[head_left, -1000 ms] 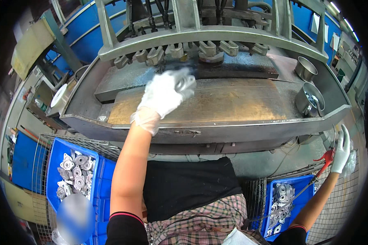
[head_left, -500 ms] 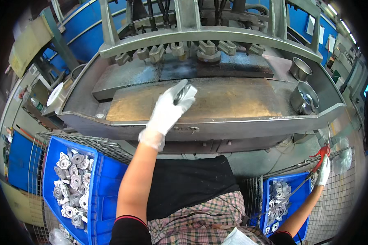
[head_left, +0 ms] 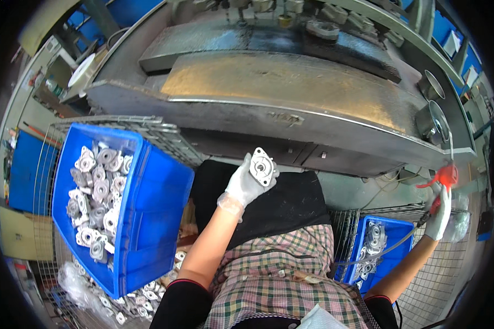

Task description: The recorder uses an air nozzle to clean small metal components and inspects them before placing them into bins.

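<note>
The left hand, fingers partly hidden, pinches a silvery diamond-shaped metal part, holed at both ends, over black cloth; the right hand, fingers hard to discern, grips a red spray gun.

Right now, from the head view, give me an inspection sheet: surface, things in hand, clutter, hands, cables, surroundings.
Surface: brownish plate, mottled, in front of a dark block.
Things in hand: pale metal part with a round centre; red tool.
Clutter: crumpled clear plastic beside the left blue bin, which holds many metal pieces; more pieces in the right blue bin.
Hands: left hand, white-gloved, holds the part; right hand, white-gloved, grips the tool.
Cables: thin grey hose crosses over the right bin.
Surroundings: wire mesh at right; two metal cups at the machine's right end.
</note>
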`<move>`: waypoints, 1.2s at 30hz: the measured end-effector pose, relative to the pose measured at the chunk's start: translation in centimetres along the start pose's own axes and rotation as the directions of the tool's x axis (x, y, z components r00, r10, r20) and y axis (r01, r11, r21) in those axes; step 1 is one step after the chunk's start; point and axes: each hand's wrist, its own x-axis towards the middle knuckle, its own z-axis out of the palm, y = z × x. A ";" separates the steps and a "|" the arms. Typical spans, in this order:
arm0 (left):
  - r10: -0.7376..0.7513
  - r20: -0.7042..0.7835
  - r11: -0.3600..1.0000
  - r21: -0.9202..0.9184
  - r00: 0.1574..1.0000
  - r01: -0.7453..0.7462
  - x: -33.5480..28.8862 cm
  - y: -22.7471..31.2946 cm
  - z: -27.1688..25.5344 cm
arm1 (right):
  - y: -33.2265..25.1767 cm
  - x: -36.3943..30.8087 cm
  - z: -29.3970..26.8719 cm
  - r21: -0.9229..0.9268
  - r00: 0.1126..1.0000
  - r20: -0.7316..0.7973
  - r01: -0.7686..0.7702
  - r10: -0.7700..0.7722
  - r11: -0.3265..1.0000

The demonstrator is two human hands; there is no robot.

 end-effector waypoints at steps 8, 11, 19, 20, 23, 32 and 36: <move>0.174 -0.189 0.969 -0.140 0.967 -0.201 1.5 2.3 -7.6 | -1.8 -10.8 18.1 -0.369 0.397 0.878 0.205 0.267 0.907; 0.191 -0.192 0.968 -0.128 0.963 -0.218 1.7 2.6 -8.5 | -2.0 -14.7 22.5 -0.459 0.301 0.888 0.546 0.347 0.701; 0.203 -0.255 0.965 -0.109 0.945 -0.237 2.7 2.1 -9.9 | -1.0 -17.9 27.5 -0.469 0.259 0.864 0.729 0.432 0.499; 0.202 -0.255 0.965 -0.111 0.946 -0.236 2.8 2.0 -10.0 | -1.4 -18.2 27.9 -0.473 0.254 0.854 0.744 0.454 0.472; 0.231 -0.214 0.944 -0.189 0.949 -0.272 3.2 2.0 -10.2 | -1.4 -18.3 28.7 -0.462 0.239 0.845 0.775 0.478 0.431; 0.131 0.149 0.753 -0.658 0.980 -0.001 6.0 3.3 -16.1 | -1.7 -19.0 30.6 -0.404 0.184 0.854 0.824 0.487 0.396; 0.195 0.125 0.871 -0.479 0.973 -0.113 5.3 3.2 -14.2 | -1.7 -19.2 30.8 -0.400 0.188 0.856 0.830 0.481 0.388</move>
